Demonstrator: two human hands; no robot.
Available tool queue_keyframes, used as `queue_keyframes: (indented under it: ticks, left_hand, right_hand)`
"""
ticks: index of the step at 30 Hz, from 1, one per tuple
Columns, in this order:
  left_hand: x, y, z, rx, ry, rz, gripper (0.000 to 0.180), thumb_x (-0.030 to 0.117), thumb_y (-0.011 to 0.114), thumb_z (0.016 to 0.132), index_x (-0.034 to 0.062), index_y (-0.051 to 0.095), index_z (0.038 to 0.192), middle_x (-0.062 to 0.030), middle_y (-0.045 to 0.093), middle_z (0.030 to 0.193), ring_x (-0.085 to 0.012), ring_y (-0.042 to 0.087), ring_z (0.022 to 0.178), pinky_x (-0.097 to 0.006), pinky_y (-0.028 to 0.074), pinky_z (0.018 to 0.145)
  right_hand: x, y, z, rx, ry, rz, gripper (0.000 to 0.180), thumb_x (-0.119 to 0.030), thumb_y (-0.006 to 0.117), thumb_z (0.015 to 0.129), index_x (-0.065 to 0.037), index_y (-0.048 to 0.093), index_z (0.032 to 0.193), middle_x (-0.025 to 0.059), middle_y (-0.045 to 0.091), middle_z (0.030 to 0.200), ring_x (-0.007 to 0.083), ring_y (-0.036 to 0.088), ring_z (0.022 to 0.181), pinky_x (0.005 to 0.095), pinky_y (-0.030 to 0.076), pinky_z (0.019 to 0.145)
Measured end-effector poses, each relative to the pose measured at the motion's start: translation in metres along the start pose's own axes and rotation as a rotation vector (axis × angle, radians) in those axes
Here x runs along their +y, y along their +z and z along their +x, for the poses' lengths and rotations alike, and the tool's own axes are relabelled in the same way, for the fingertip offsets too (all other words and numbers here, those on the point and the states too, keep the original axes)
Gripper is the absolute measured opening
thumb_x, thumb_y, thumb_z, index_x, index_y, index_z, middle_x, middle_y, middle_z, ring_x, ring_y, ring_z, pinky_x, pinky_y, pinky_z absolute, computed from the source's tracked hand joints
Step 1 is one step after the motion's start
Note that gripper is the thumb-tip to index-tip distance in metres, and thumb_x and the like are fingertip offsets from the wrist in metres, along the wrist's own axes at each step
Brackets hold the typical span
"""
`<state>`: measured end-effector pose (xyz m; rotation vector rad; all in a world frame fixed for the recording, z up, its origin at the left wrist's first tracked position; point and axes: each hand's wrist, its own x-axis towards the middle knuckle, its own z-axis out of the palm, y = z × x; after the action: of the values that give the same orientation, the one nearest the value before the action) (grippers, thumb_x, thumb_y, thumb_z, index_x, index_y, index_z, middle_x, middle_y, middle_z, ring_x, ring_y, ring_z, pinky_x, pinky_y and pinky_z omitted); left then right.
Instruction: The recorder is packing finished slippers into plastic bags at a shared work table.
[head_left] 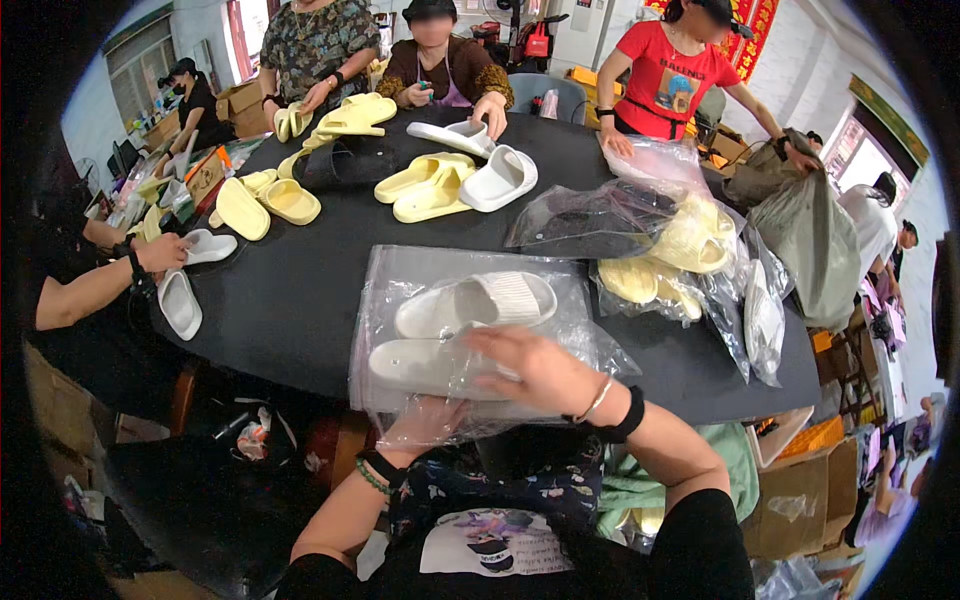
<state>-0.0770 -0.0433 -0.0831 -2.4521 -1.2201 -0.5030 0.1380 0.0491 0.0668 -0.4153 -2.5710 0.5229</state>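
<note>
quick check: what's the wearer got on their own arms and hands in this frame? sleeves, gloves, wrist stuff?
Both hands are bare, no gloves. Both forearms are bare too, with no sleeve showing over them. The left hand sits behind clear plastic; its wrist carries a black band and a green beaded bracelet. The right hand has a thin pale bangle and a wider black band at the wrist.

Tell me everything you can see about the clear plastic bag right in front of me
The clear plastic bag is thin, glossy and wrinkled, lying flat on the near edge of the round black table. Inside it lies a pair of white slide sandals, side by side; the far one has a ribbed strap. The right hand presses on the bag from above, over the near sandal. The left hand is at the bag's near edge, seen through the film, seemingly beneath or inside it.
</note>
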Motion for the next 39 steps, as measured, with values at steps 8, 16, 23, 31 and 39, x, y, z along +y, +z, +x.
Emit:
queue_keyframes:
  ticks: [8,16,23,31,39]
  left_hand:
    - [-0.007,-0.005,-0.006,-0.04,0.013,0.065,0.022,0.016,0.062,0.085,0.0083,0.069,0.105,-0.0112,0.068,0.103,-0.031,0.067,0.079,-0.044,0.054,0.068]
    - [-0.041,-0.039,-0.021,-0.125,-0.115,-0.393,0.025,0.013,0.064,0.085,0.0059,0.068,0.109,-0.0164,0.069,0.092,-0.0385,0.064,0.076,-0.044,0.053,0.068]
    - [-0.081,-0.144,-0.03,-0.167,-0.591,-0.71,0.018,0.009,0.06,0.088,0.0035,0.075,0.097,-0.0105,0.073,0.079,-0.0228,0.07,0.071,-0.033,0.054,0.07]
    - [-0.135,-0.113,0.014,0.03,-1.171,-0.987,0.035,0.033,0.053,0.102,0.0028,0.064,0.115,-0.0041,0.066,0.093,-0.01,0.061,0.076,-0.024,0.049,0.062]
    - [-0.174,-0.054,0.076,-0.255,-1.306,-1.064,0.059,0.055,0.063,0.09,-0.0037,0.066,0.097,-0.0084,0.065,0.075,-0.0152,0.062,0.062,-0.031,0.048,0.052]
  right_hand:
    - [0.032,-0.044,-0.06,0.113,0.462,-0.419,0.045,-0.032,0.067,0.09,0.001,0.058,0.12,0.0228,0.064,0.112,0.0408,0.062,0.104,0.0458,0.051,0.089]
    - [0.048,-0.035,-0.106,-0.05,0.941,-0.077,0.083,-0.043,0.072,0.085,0.004,0.038,0.143,0.0274,0.068,0.085,0.043,0.068,0.086,0.046,0.054,0.077]
    - [0.058,-0.025,-0.123,0.115,1.026,0.327,0.071,-0.046,0.058,0.098,-0.004,0.031,0.149,0.0156,0.066,0.084,0.0224,0.066,0.068,0.0358,0.053,0.066]
    - [0.131,-0.035,-0.107,0.115,0.905,0.183,0.063,-0.029,0.066,0.094,0.003,0.041,0.142,0.0145,0.07,0.088,0.0193,0.066,0.069,0.0322,0.053,0.065]
    - [0.158,-0.029,-0.074,0.122,0.927,0.113,0.061,-0.024,0.071,0.088,0.004,0.047,0.137,0.0166,0.07,0.085,0.0236,0.068,0.065,0.0353,0.054,0.063]
